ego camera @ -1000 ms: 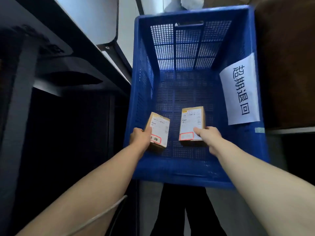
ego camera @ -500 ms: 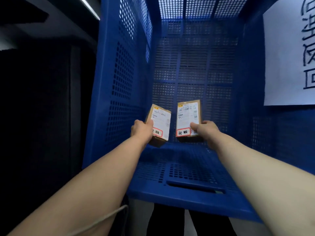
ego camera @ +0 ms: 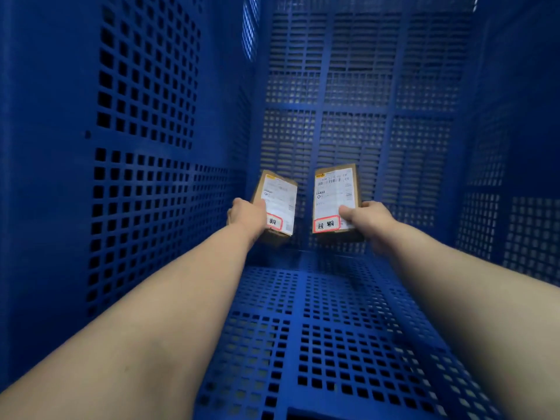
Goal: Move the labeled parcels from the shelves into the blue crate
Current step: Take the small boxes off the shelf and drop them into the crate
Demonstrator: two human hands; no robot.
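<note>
The blue perforated crate (ego camera: 142, 189) fills the whole view, and both my arms reach deep inside it. My left hand (ego camera: 247, 218) grips a small brown cardboard parcel (ego camera: 280, 197) with a white shipping label and a red-bordered sticker. My right hand (ego camera: 368, 221) grips a second, similar labeled parcel (ego camera: 333, 192), thumb pressed on its label. The two parcels are side by side, a narrow gap between them, low against the crate's perforated bottom. Whether they rest on it I cannot tell.
Perforated crate walls (ego camera: 500, 147) close in on the left and right. The near crate wall (ego camera: 333, 344) lies under my forearms. Nothing else lies inside the crate.
My view has moved further into the crate, so the shelves and paper sign have left the frame. Both hands have carried the parcels deeper toward the crate bottom.
</note>
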